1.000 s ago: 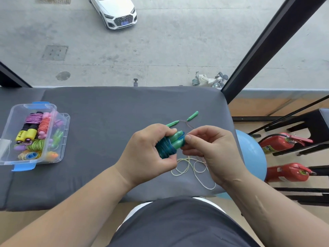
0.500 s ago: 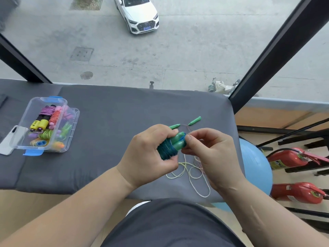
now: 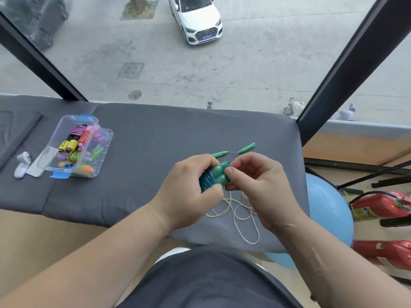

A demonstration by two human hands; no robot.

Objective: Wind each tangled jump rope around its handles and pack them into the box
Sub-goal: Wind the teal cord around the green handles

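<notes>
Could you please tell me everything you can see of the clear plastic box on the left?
The clear plastic box with blue latches sits open-topped on the grey padded cushion, at the left. Rectangular and see-through, it holds wound jump-rope bundles in purple, orange, yellow, green and pink. A flat grey object lies by its left wall.

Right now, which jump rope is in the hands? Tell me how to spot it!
Find the grey mat by the window, then the two hands meeting above its right part. The left hand and right hand hold the bundle: teal cord wound round two fat green handles. The pale rope beneath lies loose, and the slim handles behind lie unwrapped.
</notes>
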